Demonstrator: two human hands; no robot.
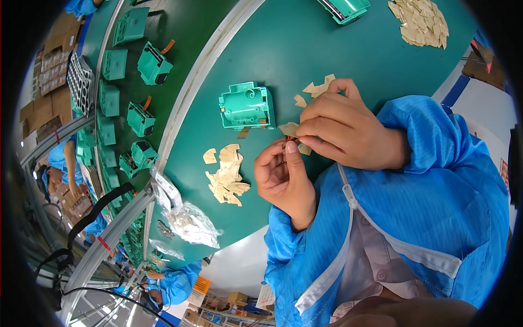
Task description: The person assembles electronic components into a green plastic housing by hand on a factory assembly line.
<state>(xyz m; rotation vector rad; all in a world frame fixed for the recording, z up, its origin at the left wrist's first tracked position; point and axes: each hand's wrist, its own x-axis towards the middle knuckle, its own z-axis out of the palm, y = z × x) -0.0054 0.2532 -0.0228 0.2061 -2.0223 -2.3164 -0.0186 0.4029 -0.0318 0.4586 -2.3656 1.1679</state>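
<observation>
Cream and thin, a flat piece [289, 128] sits at the fingertips of the right hand [348, 124], and right below it the left hand [284, 182] pinches a small orange-brown part [293, 139] between thumb and forefinger! Hands together, tips nearly touching, over the green desk [327, 43]. Just left of them lies the turquoise housing [246, 107], with a cream heap [227, 177] near the left hand.

Right fingers [322, 126] pinch a beige piece [288, 129] above left fingers [295, 158].
</observation>
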